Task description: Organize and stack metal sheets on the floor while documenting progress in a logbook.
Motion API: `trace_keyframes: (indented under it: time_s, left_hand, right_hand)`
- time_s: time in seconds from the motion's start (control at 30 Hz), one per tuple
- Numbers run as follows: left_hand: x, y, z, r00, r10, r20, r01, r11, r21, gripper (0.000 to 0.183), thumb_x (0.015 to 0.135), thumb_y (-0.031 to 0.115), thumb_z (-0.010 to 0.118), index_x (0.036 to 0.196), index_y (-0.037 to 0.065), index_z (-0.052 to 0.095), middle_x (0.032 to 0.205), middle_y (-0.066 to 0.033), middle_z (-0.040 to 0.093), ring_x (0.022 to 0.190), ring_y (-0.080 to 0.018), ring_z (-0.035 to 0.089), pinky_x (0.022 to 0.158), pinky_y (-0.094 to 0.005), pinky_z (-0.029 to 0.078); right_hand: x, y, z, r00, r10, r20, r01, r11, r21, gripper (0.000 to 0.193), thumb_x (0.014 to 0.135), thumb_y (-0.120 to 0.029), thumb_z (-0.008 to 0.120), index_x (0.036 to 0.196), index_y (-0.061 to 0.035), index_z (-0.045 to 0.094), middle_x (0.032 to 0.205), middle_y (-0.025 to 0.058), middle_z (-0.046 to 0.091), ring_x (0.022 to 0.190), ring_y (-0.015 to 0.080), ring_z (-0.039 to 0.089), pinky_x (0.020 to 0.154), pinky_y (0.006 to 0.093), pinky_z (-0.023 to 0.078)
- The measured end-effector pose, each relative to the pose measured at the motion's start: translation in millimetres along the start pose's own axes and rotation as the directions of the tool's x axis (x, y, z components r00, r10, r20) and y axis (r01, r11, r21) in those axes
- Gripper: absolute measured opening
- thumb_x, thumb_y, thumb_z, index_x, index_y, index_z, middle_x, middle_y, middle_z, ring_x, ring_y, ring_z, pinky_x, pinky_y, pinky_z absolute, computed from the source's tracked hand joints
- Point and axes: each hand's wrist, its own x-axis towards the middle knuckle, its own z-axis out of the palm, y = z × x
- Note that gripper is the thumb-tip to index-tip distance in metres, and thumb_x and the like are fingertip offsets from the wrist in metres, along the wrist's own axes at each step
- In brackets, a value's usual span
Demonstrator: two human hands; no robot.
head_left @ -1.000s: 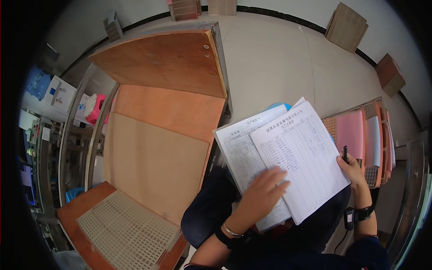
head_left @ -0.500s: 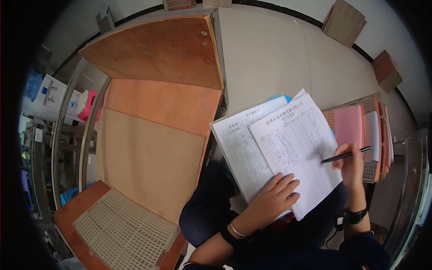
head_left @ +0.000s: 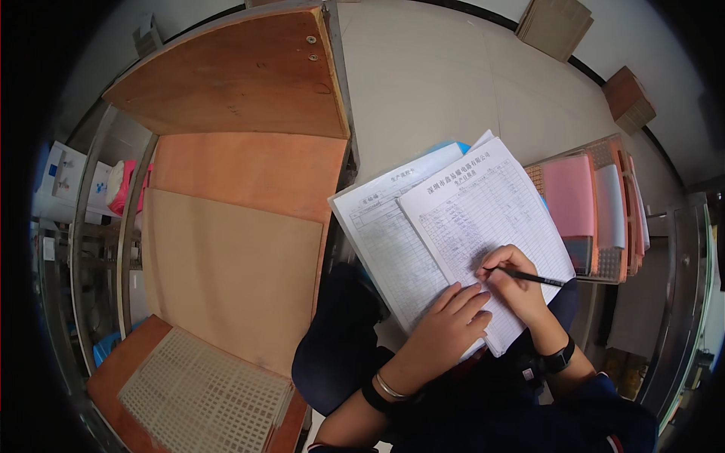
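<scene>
A stack of printed form sheets (head_left: 521, 219) with rows of handwriting lies tilted on my lap. Beneath its left side sits another printed form (head_left: 385, 234), and a bit of blue (head_left: 451, 145) peeks out behind the top. My left hand (head_left: 451, 323) rests flat on the lower left of the sheets, fingers spread. In my right hand (head_left: 515, 285) a black pen (head_left: 538, 278) is pinched, its tip against the paper near the lower left of the rows. A band and a bangle circle my left wrist; a dark watch (head_left: 560, 355) is on the right.
To the left stands a wooden bench with a raised board (head_left: 234, 83), a tan sheet (head_left: 230, 272) and a perforated panel (head_left: 204, 389). At right, a rack of boards holds pink paper (head_left: 570, 196). Cardboard stacks (head_left: 555, 29) lean by the far wall.
My right hand has moved left and down with the pen, from above the right side of the sheets onto the written rows. The view has shifted slightly; my left hand stays on the paper.
</scene>
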Motion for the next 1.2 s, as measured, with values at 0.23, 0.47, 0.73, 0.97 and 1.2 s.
trace_keyframes:
  time_s: [0.23, 0.47, 0.73, 0.97, 1.2]
  left_hand:
    - [1, 0, 0, 1.000, -0.011, 0.003, 0.011, 0.999, -0.035, 0.025, 0.079, 0.015, 0.060, 0.101, 0.002, 0.060, 0.113, -0.0121, 0.054, 0.113, -0.0265, 0.047, 0.102, -0.0420, 0.032]
    - [-2, 0, -5, 0.999, -0.038, 0.016, 0.039, 0.996, -0.081, 0.025, 0.079, 0.011, 0.060, 0.101, 0.000, 0.059, 0.111, -0.0127, 0.054, 0.112, -0.0263, 0.048, 0.101, -0.0425, 0.034]
    - [1, 0, -4, 0.999, -0.047, 0.020, 0.049, 0.994, -0.101, 0.024, 0.078, 0.008, 0.059, 0.100, 0.000, 0.060, 0.108, -0.0113, 0.055, 0.107, -0.0257, 0.051, 0.099, -0.0417, 0.036]
    - [0, 0, -5, 0.999, -0.046, -0.012, 0.044, 0.991, -0.127, 0.021, 0.078, 0.006, 0.058, 0.098, 0.000, 0.060, 0.102, -0.0093, 0.058, 0.100, -0.0239, 0.053, 0.096, -0.0393, 0.039]
    - [0, -2, -4, 0.998, -0.046, -0.043, 0.038, 0.987, -0.155, 0.020, 0.078, 0.008, 0.059, 0.096, 0.000, 0.060, 0.100, -0.0101, 0.058, 0.098, -0.0249, 0.054, 0.094, -0.0397, 0.040]
  right_hand:
    - [3, 1, 9, 0.997, -0.001, -0.079, -0.021, 0.960, -0.277, 0.011, 0.080, -0.002, 0.058, 0.088, -0.0009, 0.051, 0.076, 0.0035, 0.058, 0.067, 0.0061, 0.053, 0.060, 0.0202, 0.045]
    - [4, 1, 8, 0.993, -0.023, -0.120, -0.011, 0.961, -0.275, 0.010, 0.078, -0.004, 0.060, 0.080, -0.0022, 0.051, 0.073, 0.0014, 0.055, 0.065, 0.0040, 0.050, 0.058, 0.0183, 0.041]
    - [6, 12, 6, 0.983, -0.166, -0.084, 0.110, 0.882, -0.457, 0.014, 0.074, -0.008, 0.064, 0.072, -0.0047, 0.051, 0.059, -0.0016, 0.052, 0.051, 0.0028, 0.045, 0.046, 0.0174, 0.037]
    - [8, 8, 9, 0.989, -0.129, -0.068, 0.076, 0.856, -0.511, 0.014, 0.072, -0.009, 0.065, 0.067, -0.0044, 0.052, 0.056, -0.0002, 0.052, 0.049, 0.0033, 0.048, 0.045, 0.0178, 0.039]
    - [9, 7, 11, 0.986, -0.154, -0.057, 0.094, 0.815, -0.571, 0.016, 0.070, -0.009, 0.065, 0.066, -0.0037, 0.051, 0.054, 0.0018, 0.051, 0.046, 0.0048, 0.048, 0.043, 0.0190, 0.038]
